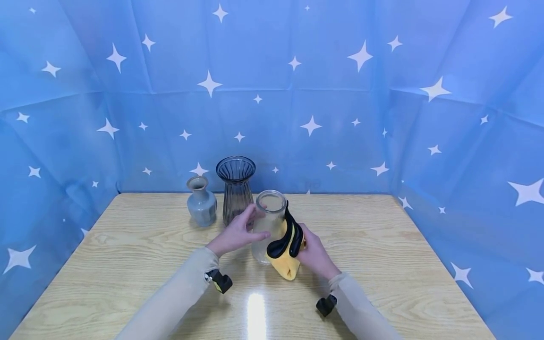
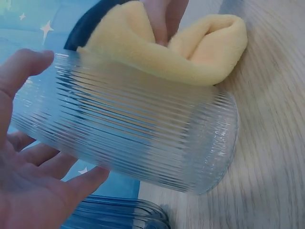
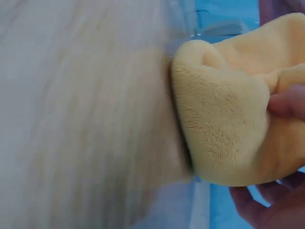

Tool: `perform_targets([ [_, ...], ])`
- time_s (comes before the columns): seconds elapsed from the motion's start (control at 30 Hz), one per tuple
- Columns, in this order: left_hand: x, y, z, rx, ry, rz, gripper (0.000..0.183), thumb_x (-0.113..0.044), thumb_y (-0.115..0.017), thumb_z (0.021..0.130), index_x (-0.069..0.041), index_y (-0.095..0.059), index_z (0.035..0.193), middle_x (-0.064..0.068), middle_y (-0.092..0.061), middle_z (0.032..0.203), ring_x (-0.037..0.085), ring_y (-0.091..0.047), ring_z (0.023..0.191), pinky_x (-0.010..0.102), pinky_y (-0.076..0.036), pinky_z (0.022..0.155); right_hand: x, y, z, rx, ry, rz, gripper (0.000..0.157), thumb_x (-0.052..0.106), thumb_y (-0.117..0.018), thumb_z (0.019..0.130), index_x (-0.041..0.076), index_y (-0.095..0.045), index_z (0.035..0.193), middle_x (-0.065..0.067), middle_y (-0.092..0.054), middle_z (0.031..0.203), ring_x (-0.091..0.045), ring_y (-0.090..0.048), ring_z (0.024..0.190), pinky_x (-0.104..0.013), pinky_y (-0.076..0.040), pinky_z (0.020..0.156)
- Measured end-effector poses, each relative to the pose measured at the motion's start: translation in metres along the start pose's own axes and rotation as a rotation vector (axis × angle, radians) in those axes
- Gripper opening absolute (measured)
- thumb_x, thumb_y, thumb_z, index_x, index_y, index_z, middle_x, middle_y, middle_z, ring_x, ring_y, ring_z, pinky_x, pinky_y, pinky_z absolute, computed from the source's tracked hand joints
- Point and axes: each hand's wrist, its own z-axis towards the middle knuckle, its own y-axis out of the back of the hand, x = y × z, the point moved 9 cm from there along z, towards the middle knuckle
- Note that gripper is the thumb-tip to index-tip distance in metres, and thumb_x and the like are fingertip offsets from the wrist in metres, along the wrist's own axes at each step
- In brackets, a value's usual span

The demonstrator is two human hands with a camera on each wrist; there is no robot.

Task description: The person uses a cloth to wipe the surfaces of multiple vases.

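Observation:
A clear ribbed glass vase (image 1: pixel 261 241) stands upright on the wooden table. My left hand (image 1: pixel 238 232) is around its left side, thumb toward the near face and fingers toward the far face; in the left wrist view the vase (image 2: pixel 143 124) lies between thumb and fingers. My right hand (image 1: pixel 313 252) grips a folded plush cloth (image 1: pixel 285 268), yellow with black parts, against the vase's right side. In the right wrist view the fuzzy yellow cloth (image 3: pixel 219 114) bulges between thumb and fingers. The cloth hides part of the vase.
A dark smoky glass vase (image 1: pixel 236 189) with a flared rim stands just behind my left hand. Left of it is a small grey-blue vase (image 1: pixel 202 208) with a narrow neck. A blue star-patterned curtain (image 1: pixel 272 118) encloses the back and sides of the table (image 1: pixel 144 255).

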Motion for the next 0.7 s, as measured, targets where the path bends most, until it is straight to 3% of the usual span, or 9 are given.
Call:
perform_targets([
  [0.1, -0.001, 0.000, 0.000, 0.017, -0.008, 0.002, 0.054, -0.021, -0.076, 0.085, -0.019, -0.043, 0.128, 0.009, -0.050, 0.133, 0.029, -0.040, 0.132, 0.049, -0.035, 0.106, 0.013, 0.009, 0.000, -0.048, -0.005, 0.022, 0.042, 0.002, -0.072, 0.084, 0.015, -0.056, 0.120, -0.001, -0.062, 0.108, -0.018, -0.054, 0.090, -0.040, -0.047, 0.077],
  [0.27, -0.002, -0.001, 0.000, 0.051, -0.026, -0.006, 0.053, -0.013, -0.071, 0.087, -0.018, -0.042, 0.132, 0.012, -0.050, 0.133, 0.029, -0.042, 0.130, 0.051, -0.036, 0.106, 0.056, 0.028, 0.005, -0.096, 0.031, 0.120, 0.037, -0.006, -0.067, 0.085, 0.002, -0.056, 0.119, -0.012, -0.060, 0.108, -0.022, -0.056, 0.093, -0.042, -0.050, 0.081],
  [0.4, -0.001, -0.002, 0.002, 0.072, -0.026, -0.015, 0.052, -0.013, -0.070, 0.088, -0.017, -0.043, 0.132, 0.012, -0.050, 0.134, 0.028, -0.041, 0.131, 0.049, -0.036, 0.106, 0.077, 0.041, 0.012, -0.119, 0.059, 0.165, 0.037, -0.007, -0.066, 0.085, -0.001, -0.055, 0.120, -0.015, -0.059, 0.110, -0.019, -0.057, 0.094, -0.037, -0.051, 0.080],
  [0.7, 0.000, -0.003, 0.004, 0.097, -0.011, -0.019, 0.047, -0.026, -0.071, 0.089, -0.017, -0.047, 0.128, 0.002, -0.052, 0.128, 0.021, -0.048, 0.120, 0.045, -0.043, 0.098, 0.072, 0.055, 0.032, -0.189, 0.129, 0.292, 0.047, -0.007, -0.069, 0.084, 0.001, -0.053, 0.128, -0.011, -0.056, 0.117, -0.018, -0.056, 0.101, -0.029, -0.049, 0.082],
])
